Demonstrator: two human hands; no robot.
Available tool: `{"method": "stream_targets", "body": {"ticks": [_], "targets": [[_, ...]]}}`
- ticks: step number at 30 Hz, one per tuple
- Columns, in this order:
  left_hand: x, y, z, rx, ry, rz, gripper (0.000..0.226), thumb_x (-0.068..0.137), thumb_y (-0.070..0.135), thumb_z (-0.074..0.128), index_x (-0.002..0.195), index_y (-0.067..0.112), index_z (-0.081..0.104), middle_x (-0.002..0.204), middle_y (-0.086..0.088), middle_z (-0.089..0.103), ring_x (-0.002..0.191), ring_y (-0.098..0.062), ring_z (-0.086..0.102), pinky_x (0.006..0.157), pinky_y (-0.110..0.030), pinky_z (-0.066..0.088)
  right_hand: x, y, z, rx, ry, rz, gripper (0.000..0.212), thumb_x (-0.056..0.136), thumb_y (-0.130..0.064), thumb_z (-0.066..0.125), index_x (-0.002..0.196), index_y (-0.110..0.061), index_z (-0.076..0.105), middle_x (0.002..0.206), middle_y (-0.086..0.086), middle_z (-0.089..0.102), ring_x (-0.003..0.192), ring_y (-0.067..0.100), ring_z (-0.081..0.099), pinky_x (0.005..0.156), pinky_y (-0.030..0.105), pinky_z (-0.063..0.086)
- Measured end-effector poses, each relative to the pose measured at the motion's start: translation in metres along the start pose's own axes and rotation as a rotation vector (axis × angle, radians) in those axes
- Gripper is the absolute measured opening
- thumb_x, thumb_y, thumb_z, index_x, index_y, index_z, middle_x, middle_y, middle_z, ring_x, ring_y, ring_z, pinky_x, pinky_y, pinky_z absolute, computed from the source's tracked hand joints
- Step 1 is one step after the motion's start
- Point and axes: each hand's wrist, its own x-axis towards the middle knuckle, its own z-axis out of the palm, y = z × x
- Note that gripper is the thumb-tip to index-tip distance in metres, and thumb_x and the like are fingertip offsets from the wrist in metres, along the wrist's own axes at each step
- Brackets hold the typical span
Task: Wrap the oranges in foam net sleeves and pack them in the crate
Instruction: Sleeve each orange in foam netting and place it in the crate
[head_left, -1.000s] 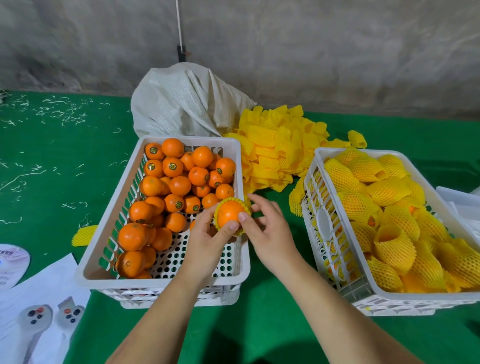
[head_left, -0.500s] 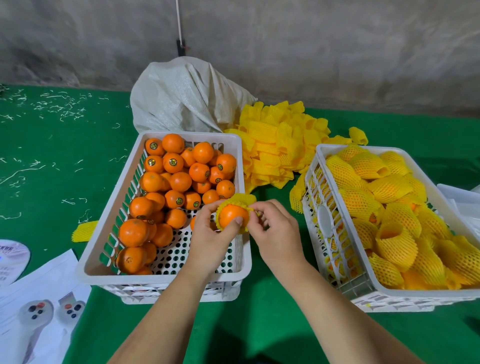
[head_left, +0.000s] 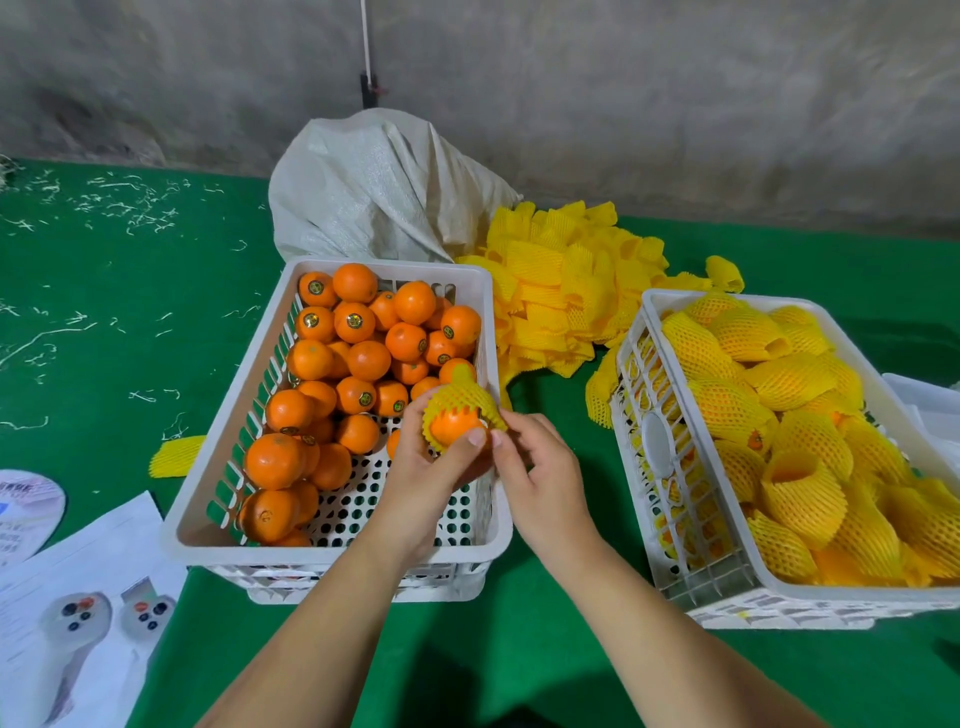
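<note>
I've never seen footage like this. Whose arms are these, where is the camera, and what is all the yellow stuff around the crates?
No machine here: a person wears one camera on the head, looking down at both bare hands. The left hand grips a round orange half covered by a yellow foam net sleeve; the right hand pinches the sleeve's edge. On the green table cover stand a white plastic crate of bare oranges, a second white crate of sleeved oranges, and between them a heap of empty yellow sleeves beside a white woven sack.
</note>
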Motion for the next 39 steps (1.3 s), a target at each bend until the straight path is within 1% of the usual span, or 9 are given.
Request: {"method": "stream_targets", "body": {"ticks": [7, 11, 14, 18, 21, 25, 30, 35, 39], "targets": [[0.004, -0.01, 0.006, 0.3, 0.124, 0.089, 0.04, 0.087, 0.034, 0.085, 0.12, 0.036, 0.062, 0.109, 0.01, 0.074, 0.095, -0.011, 0.074, 0.077, -0.029, 0.061, 0.008, 0.0, -0.008, -0.189, 0.181, -0.038, 0.008, 0.093, -0.009, 0.069, 0.099, -0.012, 0.073, 0.089, -0.014, 0.058, 0.073, 0.004, 0.057, 0.065, 0.019, 0.043], [0.006, -0.01, 0.006, 0.312, 0.254, 0.121, 0.049, 0.078, 0.048, 0.081, 0.117, 0.027, 0.059, 0.1, 0.013, 0.073, 0.088, -0.005, 0.073, 0.07, -0.025, 0.061, -0.003, -0.009, 0.001, -0.266, 0.139, -0.157, 0.007, 0.091, -0.006, 0.069, 0.098, -0.007, 0.071, 0.091, -0.011, 0.054, 0.069, 0.002, 0.05, 0.062, 0.018, 0.043], [0.004, -0.011, 0.005, 0.29, 0.275, 0.112, 0.057, 0.075, 0.051, 0.08, 0.118, 0.023, 0.058, 0.098, 0.006, 0.073, 0.092, -0.014, 0.074, 0.077, -0.042, 0.065, -0.003, -0.013, 0.004, -0.303, 0.153, -0.276, 0.011, 0.093, -0.013, 0.063, 0.099, -0.006, 0.07, 0.094, -0.002, 0.06, 0.071, 0.01, 0.054, 0.059, 0.025, 0.049], [0.005, -0.006, 0.001, 0.154, 0.18, 0.037, 0.052, 0.08, 0.034, 0.078, 0.127, 0.031, 0.057, 0.105, 0.006, 0.075, 0.097, -0.014, 0.074, 0.078, -0.029, 0.062, -0.003, -0.016, 0.005, -0.279, 0.046, -0.157, 0.025, 0.093, -0.025, 0.065, 0.116, -0.017, 0.056, 0.112, -0.008, 0.049, 0.085, 0.009, 0.056, 0.069, 0.035, 0.056], [0.005, -0.001, -0.003, 0.02, 0.043, -0.048, 0.052, 0.08, 0.027, 0.078, 0.128, 0.037, 0.062, 0.116, -0.005, 0.076, 0.105, -0.022, 0.076, 0.081, -0.029, 0.062, -0.004, -0.016, 0.001, -0.256, 0.028, -0.145, 0.032, 0.096, -0.014, 0.064, 0.126, -0.016, 0.054, 0.124, -0.008, 0.044, 0.095, 0.004, 0.055, 0.073, 0.031, 0.057], [0.003, -0.005, 0.003, 0.166, -0.037, -0.046, 0.045, 0.087, 0.022, 0.083, 0.124, 0.037, 0.063, 0.114, -0.007, 0.077, 0.104, -0.025, 0.076, 0.084, -0.036, 0.064, 0.006, -0.02, -0.015, -0.257, 0.065, -0.209, 0.026, 0.096, -0.002, 0.059, 0.12, -0.009, 0.065, 0.122, -0.003, 0.048, 0.098, 0.003, 0.054, 0.074, 0.024, 0.054], [0.003, -0.007, 0.008, 0.317, 0.024, 0.091, 0.027, 0.095, 0.03, 0.076, 0.119, 0.023, 0.064, 0.091, 0.0, 0.073, 0.08, -0.017, 0.069, 0.068, -0.031, 0.057, 0.01, -0.027, -0.017, -0.316, 0.026, -0.285, 0.02, 0.095, 0.002, 0.064, 0.114, -0.002, 0.069, 0.117, 0.008, 0.057, 0.097, 0.015, 0.06, 0.074, 0.037, 0.059], [-0.001, -0.007, 0.004, 0.321, 0.118, 0.132, 0.03, 0.091, 0.02, 0.078, 0.116, 0.026, 0.064, 0.094, 0.001, 0.074, 0.08, -0.01, 0.067, 0.067, -0.028, 0.055, 0.0, -0.033, -0.003, -0.348, 0.011, -0.389, 0.018, 0.091, 0.002, 0.059, 0.105, 0.001, 0.071, 0.107, 0.01, 0.056, 0.088, 0.018, 0.059, 0.068, 0.025, 0.051], [-0.003, -0.002, 0.004, 0.234, 0.088, 0.181, 0.051, 0.086, 0.012, 0.076, 0.129, 0.031, 0.056, 0.105, 0.004, 0.074, 0.09, -0.012, 0.07, 0.074, -0.023, 0.058, 0.001, -0.032, -0.005, -0.312, 0.006, -0.37, 0.026, 0.088, -0.009, 0.06, 0.113, -0.006, 0.067, 0.114, 0.005, 0.054, 0.093, 0.015, 0.058, 0.07, 0.026, 0.052]]}}
